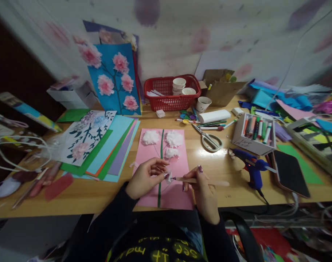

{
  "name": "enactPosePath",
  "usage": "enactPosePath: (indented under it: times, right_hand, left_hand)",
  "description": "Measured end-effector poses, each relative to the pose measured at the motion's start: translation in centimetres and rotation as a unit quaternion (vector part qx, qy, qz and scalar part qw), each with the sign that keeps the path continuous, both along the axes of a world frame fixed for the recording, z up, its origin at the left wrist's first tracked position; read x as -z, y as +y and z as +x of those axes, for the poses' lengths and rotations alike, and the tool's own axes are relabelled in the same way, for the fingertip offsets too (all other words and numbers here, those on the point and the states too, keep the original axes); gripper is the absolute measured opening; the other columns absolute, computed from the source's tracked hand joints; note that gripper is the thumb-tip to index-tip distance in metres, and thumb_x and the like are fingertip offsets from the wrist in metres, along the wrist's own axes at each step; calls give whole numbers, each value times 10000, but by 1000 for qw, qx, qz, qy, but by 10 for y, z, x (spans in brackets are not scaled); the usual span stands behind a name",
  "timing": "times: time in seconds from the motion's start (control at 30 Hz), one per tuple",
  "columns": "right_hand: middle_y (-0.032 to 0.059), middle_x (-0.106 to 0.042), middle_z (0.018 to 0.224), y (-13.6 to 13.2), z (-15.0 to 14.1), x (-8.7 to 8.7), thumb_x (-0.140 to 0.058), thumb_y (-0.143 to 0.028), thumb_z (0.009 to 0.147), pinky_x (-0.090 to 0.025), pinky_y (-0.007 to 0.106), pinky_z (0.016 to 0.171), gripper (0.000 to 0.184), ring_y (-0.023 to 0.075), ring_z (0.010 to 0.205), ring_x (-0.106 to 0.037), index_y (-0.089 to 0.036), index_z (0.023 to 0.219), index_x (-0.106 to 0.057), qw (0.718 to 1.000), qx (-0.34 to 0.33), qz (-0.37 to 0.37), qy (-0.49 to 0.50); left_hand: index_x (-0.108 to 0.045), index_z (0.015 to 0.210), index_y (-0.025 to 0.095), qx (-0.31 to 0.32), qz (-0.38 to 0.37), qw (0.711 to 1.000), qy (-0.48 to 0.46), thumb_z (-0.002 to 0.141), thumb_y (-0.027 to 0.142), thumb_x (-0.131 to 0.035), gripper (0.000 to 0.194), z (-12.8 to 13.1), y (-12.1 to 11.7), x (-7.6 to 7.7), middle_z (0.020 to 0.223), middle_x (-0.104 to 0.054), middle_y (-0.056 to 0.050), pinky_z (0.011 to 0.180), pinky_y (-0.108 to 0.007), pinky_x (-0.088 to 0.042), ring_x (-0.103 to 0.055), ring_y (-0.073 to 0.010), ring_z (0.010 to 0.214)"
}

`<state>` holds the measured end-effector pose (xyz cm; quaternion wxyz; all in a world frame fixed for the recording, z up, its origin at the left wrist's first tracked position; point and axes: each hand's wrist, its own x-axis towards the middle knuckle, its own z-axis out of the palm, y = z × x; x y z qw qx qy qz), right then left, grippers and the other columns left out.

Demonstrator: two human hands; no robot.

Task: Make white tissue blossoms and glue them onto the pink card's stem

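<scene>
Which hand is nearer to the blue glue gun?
Right. The right hand is to the left of the glue gun; the left hand is farther left, over the pink paper.

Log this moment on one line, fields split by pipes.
left hand: pinching white piece | right hand: holding wooden stick, tip at white piece | pink sheet: three white tufts, green stripe

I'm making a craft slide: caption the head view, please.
Over pink paper bearing white tufts, the left hand holds a small white piece, the right hand a wooden-handled tool.
</scene>
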<state>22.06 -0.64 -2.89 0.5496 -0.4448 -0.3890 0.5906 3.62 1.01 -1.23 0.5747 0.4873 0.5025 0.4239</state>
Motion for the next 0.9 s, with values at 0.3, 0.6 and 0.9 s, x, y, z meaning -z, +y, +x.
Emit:
enactPosePath:
  times: [0.3,0.6,0.9]
  right_hand:
    - [-13,-587,495,16,12,9,-545,-601,878,-417,254,551,460,124,489,-535,-192,700,-660,997,11,-38,70]
    - [-3,-594,508,27,15,5,-584,-621,841,-442,271,552,461,129,493,-540,-198,682,-669,998,24,-28,53]
    - [-3,-590,490,35,6,2,-619,-621,813,-440,278,538,456,136,485,-540,-190,673,-674,997,56,-37,49]
  left_hand:
    - [-592,1098,142,30,-74,996,-44,740,189,-707,380,20,7,0,844,-752,-46,714,-258,-489,-673,-135,744]
    - [-588,1095,124,3,-108,990,-94,763,361,-753,440,28,14,0,767,-740,-40,738,-279,-519,-698,-147,699]
    - [-538,1092,135,-15,-155,980,-122,650,250,-845,550,28,22,0,810,-743,-35,746,-270,-534,-708,-139,714]
